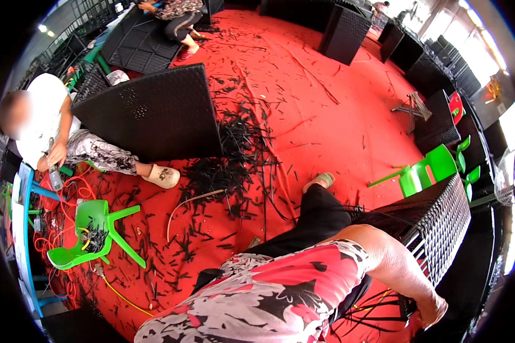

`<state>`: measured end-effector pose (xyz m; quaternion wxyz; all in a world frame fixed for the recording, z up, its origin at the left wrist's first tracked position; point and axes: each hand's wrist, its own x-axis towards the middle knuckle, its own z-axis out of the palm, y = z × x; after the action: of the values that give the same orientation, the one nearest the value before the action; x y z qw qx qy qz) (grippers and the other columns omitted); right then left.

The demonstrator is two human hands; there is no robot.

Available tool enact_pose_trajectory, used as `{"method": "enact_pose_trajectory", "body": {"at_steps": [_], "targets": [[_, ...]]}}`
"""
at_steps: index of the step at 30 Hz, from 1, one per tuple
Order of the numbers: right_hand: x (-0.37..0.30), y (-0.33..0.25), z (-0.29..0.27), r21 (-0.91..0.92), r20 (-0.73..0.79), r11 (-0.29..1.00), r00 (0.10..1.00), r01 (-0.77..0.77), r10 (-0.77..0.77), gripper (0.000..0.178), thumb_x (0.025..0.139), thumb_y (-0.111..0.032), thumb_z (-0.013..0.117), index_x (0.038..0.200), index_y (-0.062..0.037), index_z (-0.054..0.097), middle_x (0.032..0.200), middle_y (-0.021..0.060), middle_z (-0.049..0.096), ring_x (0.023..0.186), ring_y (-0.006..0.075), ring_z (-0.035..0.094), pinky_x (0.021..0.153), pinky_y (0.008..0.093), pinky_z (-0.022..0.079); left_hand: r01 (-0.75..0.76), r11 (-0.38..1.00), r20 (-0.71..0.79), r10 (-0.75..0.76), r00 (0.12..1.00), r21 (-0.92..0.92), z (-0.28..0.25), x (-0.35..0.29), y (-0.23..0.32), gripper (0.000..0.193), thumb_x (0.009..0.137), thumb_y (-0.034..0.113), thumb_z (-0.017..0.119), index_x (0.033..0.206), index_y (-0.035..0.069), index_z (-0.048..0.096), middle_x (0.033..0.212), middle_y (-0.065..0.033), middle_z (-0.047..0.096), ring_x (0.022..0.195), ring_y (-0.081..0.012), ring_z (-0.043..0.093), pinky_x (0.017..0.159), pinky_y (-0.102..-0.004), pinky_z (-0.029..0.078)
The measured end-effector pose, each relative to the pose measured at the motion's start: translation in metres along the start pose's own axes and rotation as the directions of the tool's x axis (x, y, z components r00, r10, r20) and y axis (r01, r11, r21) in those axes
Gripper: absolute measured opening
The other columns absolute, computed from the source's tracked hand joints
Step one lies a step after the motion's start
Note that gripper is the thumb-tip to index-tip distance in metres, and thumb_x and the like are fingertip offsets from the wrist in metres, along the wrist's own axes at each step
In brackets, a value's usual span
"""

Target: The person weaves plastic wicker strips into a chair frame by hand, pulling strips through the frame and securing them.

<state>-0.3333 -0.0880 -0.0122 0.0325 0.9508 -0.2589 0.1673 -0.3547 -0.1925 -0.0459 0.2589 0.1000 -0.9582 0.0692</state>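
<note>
A red floor takes up most of the view, w/ black scraps littering much of it. Next down in size is the large dark woven panel, tilted up beside a seated co-worker. It could slide onto that outstretched clog if its support gives — we can't see what props it.

Our own woven piece, black & glossy, is over on the right, just past our left forearm. It may shift or tip, we'd guess, if tugged hard from one side.

The scrap heap lies betw. the panel & our sandal; poss. slip if a foot lands on it. The green chair has scraps on it & red cords looping nearby, so someone's foot might catch.

Loose black strips fan out under our forearm. Prob. the main risk: they could cross, tangle or snag, being bunched & free.

Hands: our left hand is low at the right, near the strips & the woven piece. Its fingers are mostly hidden, so can't tell how far open it is or whether it grips anything. Right hand — out of view, so its state's unknown.
</note>
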Motion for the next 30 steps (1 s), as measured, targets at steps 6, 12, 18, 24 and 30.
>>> {"method": "enact_pose_trajectory", "body": {"at_steps": [6,12,18,24,30], "targets": [[0.021,-0.017,0.008,0.076,0.056,0.992,0.993,0.099,-0.103,0.028,0.093,-0.029,0.051,0.103,-0.0049,0.062,0.096,0.0121,0.06,0.084,0.025,0.059,0.079,0.0331,0.047,0.224,0.95,0.102,-0.206,0.973,-0.216,-0.019,-0.014,0.026,0.018,0.072,0.027,0.063,0.077,0.01,0.069,0.075,-0.0074,0.066,0.069,-0.0237,0.062,0.059,-0.0397,0.046],[0.032,-0.02,0.0,0.087,0.109,0.989,0.985,0.121,-0.13,0.027,0.093,-0.026,0.051,0.104,-0.0034,0.061,0.102,0.0143,0.058,0.089,0.0279,0.058,0.08,0.0346,0.048,0.438,0.803,0.164,-0.408,0.898,-0.405,-0.059,-0.018,0.063,0.024,0.072,0.028,0.064,0.084,0.008,0.069,0.083,-0.0148,0.065,0.079,-0.0271,0.063,0.069,-0.0423,0.047],[0.044,-0.03,-0.017,0.07,0.075,0.973,0.972,0.219,-0.224,0.026,0.094,-0.024,0.051,0.106,-0.0019,0.06,0.108,0.0165,0.056,0.094,0.0308,0.057,0.081,0.0361,0.048,0.456,0.835,-0.305,-0.54,0.784,-0.307,-0.034,0.001,0.061,0.034,0.059,0.016,0.066,0.085,-0.004,0.062,0.062,-0.0173,0.062,0.062,-0.0311,0.065,0.053,-0.0421,0.048],[0.072,-0.039,-0.04,-0.005,-0.059,0.921,0.919,0.389,-0.389,0.026,0.094,-0.021,0.051,0.108,-0.0004,0.058,0.113,0.0186,0.054,0.099,0.0338,0.056,0.082,0.0375,0.049,0.526,0.833,-0.42,-0.545,0.726,-0.171,0.013,-0.004,0.034,0.029,0.059,0.017,0.068,0.08,0.0,0.058,0.06,-0.0119,0.056,0.06,-0.0294,0.06,0.049,-0.0424,0.046],[0.11,-0.018,-0.087,-0.299,-0.264,0.847,0.815,0.439,-0.515,0.025,0.094,-0.018,0.051,0.109,0.0012,0.057,0.119,0.0208,0.052,0.104,0.0367,0.055,0.083,0.039,0.049,0.352,0.902,0.136,-0.327,0.935,-0.25,0.028,-0.01,0.056,0.019,0.067,0.019,0.064,0.079,0.006,0.059,0.063,-0.0045,0.053,0.063,-0.0238,0.056,0.051,-0.039,0.048]]}}
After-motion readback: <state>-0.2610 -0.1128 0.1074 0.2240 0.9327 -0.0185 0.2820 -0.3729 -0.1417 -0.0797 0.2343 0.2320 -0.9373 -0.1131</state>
